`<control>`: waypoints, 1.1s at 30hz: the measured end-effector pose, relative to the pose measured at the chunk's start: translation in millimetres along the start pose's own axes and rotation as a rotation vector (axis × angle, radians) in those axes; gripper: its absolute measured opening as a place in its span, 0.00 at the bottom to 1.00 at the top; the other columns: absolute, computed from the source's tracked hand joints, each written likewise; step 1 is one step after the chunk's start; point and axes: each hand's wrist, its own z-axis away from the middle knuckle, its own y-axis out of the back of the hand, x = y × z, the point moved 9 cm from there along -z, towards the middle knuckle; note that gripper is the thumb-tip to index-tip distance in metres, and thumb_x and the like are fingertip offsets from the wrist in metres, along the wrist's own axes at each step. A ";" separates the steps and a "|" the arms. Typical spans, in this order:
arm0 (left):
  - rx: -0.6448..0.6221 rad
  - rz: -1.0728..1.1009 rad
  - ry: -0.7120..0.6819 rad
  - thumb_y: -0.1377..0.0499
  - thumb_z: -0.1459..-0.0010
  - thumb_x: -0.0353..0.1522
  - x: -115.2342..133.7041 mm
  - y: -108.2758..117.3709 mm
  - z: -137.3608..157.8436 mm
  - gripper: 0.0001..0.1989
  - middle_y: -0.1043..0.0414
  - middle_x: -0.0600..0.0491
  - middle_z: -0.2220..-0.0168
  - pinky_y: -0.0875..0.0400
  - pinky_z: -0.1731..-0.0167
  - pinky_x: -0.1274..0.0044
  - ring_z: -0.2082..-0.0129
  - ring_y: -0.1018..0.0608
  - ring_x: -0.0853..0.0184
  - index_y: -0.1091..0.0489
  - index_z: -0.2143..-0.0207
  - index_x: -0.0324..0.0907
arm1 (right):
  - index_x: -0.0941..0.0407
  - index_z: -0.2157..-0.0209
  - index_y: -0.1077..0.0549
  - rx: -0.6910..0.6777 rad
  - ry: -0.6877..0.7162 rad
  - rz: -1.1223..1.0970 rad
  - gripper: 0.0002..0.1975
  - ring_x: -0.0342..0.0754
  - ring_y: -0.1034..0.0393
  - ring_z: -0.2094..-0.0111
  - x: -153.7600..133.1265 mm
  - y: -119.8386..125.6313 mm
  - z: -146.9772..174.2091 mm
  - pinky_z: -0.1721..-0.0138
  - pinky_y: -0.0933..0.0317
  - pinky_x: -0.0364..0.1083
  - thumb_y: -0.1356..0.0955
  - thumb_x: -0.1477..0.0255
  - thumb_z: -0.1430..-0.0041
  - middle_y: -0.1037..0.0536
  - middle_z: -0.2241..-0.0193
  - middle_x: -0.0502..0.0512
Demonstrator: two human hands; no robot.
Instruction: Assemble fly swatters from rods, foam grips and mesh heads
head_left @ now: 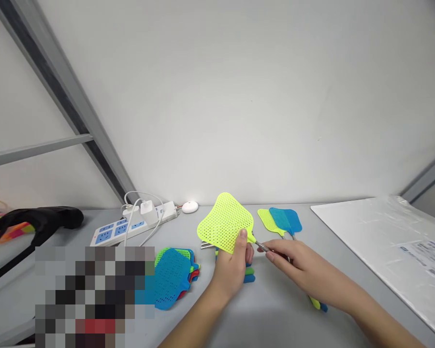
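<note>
My left hand (234,263) grips a yellow perforated fly swatter head (226,220) near its neck, thumb on the front face. A metal rod (261,246) runs from that neck, and my right hand (299,263) pinches it between thumb and fingers. Behind my left hand, green and blue handles (249,278) and metal rods (207,245) are partly hidden. To the left lies a pile of loose swatter heads (172,278), blue on top, with green and red below. Beyond my right hand rest a yellow swatter (270,221) and a blue swatter (288,221), overlapping, their rods partly covered by my hand.
A white power strip (110,234) with plugged-in chargers and cables stands at the back left, beside a small white rounded device (190,207). A flat white wrapped package (380,241) covers the right side. Black straps (39,220) lie far left; a blurred patch hides the front left.
</note>
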 end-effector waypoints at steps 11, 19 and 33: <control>-0.264 -0.419 -0.336 0.53 0.33 0.39 23.4 -27.0 16.1 0.22 0.47 0.57 0.81 0.52 0.77 0.74 0.80 0.42 0.69 0.47 0.80 0.43 | 0.52 0.50 0.32 0.490 -0.606 0.523 0.19 0.54 0.27 0.70 115.4 63.1 65.0 0.73 0.45 0.45 0.46 0.60 0.33 0.22 0.70 0.54; -0.571 -0.688 -0.727 0.47 0.39 0.34 17.3 -105.6 57.8 0.14 0.38 0.55 0.80 0.54 0.80 0.73 0.81 0.36 0.69 0.39 0.78 0.43 | 0.58 0.52 0.31 0.449 -0.663 0.580 0.16 0.55 0.25 0.62 150.0 66.0 50.3 0.68 0.45 0.46 0.42 0.68 0.35 0.20 0.65 0.63; -0.608 -0.853 -0.739 0.48 0.39 0.32 -13.6 -149.3 42.1 0.13 0.36 0.55 0.80 0.51 0.79 0.74 0.80 0.34 0.69 0.39 0.78 0.43 | 0.60 0.53 0.31 0.387 -0.596 0.498 0.15 0.53 0.27 0.66 151.3 67.3 23.2 0.70 0.50 0.45 0.41 0.69 0.35 0.22 0.67 0.62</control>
